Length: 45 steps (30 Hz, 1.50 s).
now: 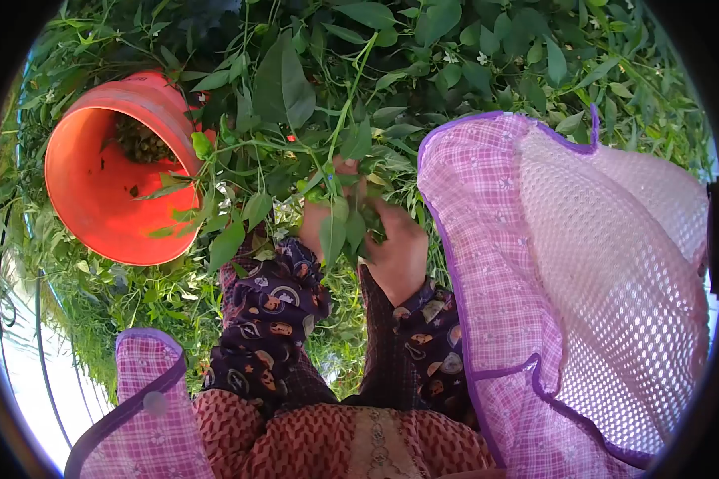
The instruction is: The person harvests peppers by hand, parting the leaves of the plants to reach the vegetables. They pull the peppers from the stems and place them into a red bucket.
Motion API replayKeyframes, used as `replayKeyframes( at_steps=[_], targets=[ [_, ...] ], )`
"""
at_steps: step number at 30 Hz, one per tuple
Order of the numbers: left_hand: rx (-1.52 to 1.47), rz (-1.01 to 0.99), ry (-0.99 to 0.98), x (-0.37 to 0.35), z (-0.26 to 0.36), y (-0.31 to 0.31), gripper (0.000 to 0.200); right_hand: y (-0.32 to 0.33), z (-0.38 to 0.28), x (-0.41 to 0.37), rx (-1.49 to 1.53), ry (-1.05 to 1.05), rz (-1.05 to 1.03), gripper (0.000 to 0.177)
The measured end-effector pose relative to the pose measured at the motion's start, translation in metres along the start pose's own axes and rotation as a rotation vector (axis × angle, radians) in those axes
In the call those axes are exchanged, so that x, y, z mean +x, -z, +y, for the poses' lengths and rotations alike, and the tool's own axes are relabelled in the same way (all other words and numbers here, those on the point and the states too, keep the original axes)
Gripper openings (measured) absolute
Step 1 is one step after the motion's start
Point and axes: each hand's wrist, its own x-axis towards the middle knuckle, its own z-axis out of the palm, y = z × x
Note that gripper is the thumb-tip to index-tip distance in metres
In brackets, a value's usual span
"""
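Note:
My left hand [315, 227] reaches up into a leafy green plant [284, 84], with leaves covering most of its fingers. Close beside it, my right hand [397, 249] has its fingers curled in among the leaves and stems. What lies between those fingers is hidden. A small light-green fruit [315, 193], partly covered, shows just above the left hand. Both wrists come out of dark patterned sleeves [268, 307].
An orange bucket [60, 188] lies tilted at the left, its mouth toward me, with small greenish-brown pieces [145, 140] inside. A green pepper [203, 145] hangs by its rim. Purple checked cloth with white mesh [495, 239] fills the right side.

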Motion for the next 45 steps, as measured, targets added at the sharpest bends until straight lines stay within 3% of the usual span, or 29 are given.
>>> replayKeyframes(
  at_steps=[2, 3, 4, 6, 10, 12, 13, 15, 17, 18, 20, 22, 23, 24, 26, 27, 28, 32, 33, 36, 38, 39, 40, 42, 43, 45],
  targets=[
    [0.154, 0.222, -0.019, -0.012, 0.003, -0.025, 0.024, -0.002, -0.005, -0.007, 0.038, 0.028, 0.077, 0.035],
    [0.193, 0.088, -0.122, -0.003, 0.0, -0.02, 0.023, -0.001, -0.008, -0.008, 0.116, -0.061, 0.065, 0.036],
    [0.192, 0.091, -0.123, -0.003, -0.003, -0.015, 0.023, 0.001, -0.012, -0.008, 0.193, -0.152, 0.054, 0.036],
    [0.083, 0.114, -0.022, -0.005, -0.003, -0.015, 0.022, 0.009, -0.02, -0.002, 0.106, -0.079, 0.061, 0.033],
    [0.239, 0.142, -0.118, -0.023, 0.004, -0.039, 0.02, 0.028, -0.035, 0.005, -0.112, -0.097, -0.137, 0.027],
    [0.543, 0.042, -0.413, -0.026, 0.0, -0.036, 0.025, 0.03, -0.033, 0.005, -0.24, -0.126, -0.224, 0.025],
    [0.514, -0.038, -0.376, -0.027, 0.001, -0.031, 0.033, 0.028, -0.027, 0.004, -0.18, -0.138, -0.24, 0.023],
    [0.531, 0.039, -0.349, -0.018, 0.004, -0.027, 0.034, 0.031, -0.028, 0.003, -0.121, -0.148, -0.255, 0.022],
    [0.542, 0.115, -0.318, -0.014, 0.007, -0.027, 0.036, 0.039, -0.045, -0.003, 0.574, -0.668, -0.787, 0.023],
    [0.395, 0.175, -0.345, -0.013, 0.006, -0.03, 0.034, 0.037, -0.054, -0.013, 0.569, -0.669, -0.791, 0.023],
    [0.246, 0.236, -0.376, -0.012, 0.004, -0.03, 0.033, 0.021, -0.077, -0.031, 0.551, -0.358, -0.705, 0.031],
    [0.547, 0.192, -0.313, -0.01, 0.0, -0.028, 0.037, 0.013, -0.112, -0.023, 0.59, -0.161, -0.575, 0.035],
    [0.595, 0.266, -0.094, -0.01, 0.013, -0.038, 0.043, 0.003, -0.131, -0.014, 0.617, 0.052, -0.5, 0.035],
    [0.598, 0.259, -0.093, -0.01, 0.002, -0.023, 0.043, -0.011, -0.146, -0.008, 0.639, 0.26, -0.419, 0.035],
    [0.35, 0.241, -0.157, -0.006, -0.029, 0.017, 0.052, -0.036, -0.161, -0.002, 0.581, 0.318, -0.311, 0.038],
    [0.609, 0.178, -0.219, -0.01, -0.016, 0.008, 0.057, -0.042, -0.164, 0.001, 0.521, 0.368, -0.21, 0.041],
    [0.657, 0.166, -0.235, -0.013, -0.011, 0.005, 0.057, -0.045, -0.154, 0.003, 0.526, 0.361, -0.209, 0.041],
    [0.478, 0.185, -0.191, -0.014, -0.009, -0.008, 0.058, -0.042, -0.083, 0.014, 0.947, -0.468, -0.313, 0.031],
    [0.392, 0.174, -0.187, -0.016, -0.006, -0.01, 0.059, -0.035, -0.083, 0.017, 0.943, -0.467, -0.315, 0.031],
    [0.103, 0.106, -0.121, -0.013, 0.005, -0.012, 0.06, -0.009, -0.097, 0.022, 0.878, -0.421, -0.412, 0.024],
    [0.073, 0.1, -0.122, -0.017, 0.008, -0.02, 0.061, 0.009, -0.112, 0.021, 0.259, 0.336, -0.275, 0.023],
    [0.113, 0.121, -0.138, -0.02, 0.006, -0.03, 0.061, 0.008, -0.116, 0.032, 0.088, 0.522, -0.026, 0.025],
    [0.201, 0.149, -0.161, -0.024, 0.003, -0.034, 0.061, 0.004, -0.111, 0.042, 0.086, 0.52, -0.026, 0.025],
    [0.336, 0.205, -0.151, -0.028, -0.009, -0.025, 0.062, -0.001, -0.096, 0.065, -0.298, 0.426, 0.002, 0.024],
    [0.354, 0.226, -0.132, -0.027, -0.012, -0.019, 0.062, 0.005, -0.09, 0.073, -0.399, 0.418, -0.156, 0.025],
    [0.212, 0.213, -0.124, -0.027, -0.014, -0.017, 0.063, 0.003, -0.054, 0.069, -0.242, 0.439, -0.096, 0.024]
  ],
)
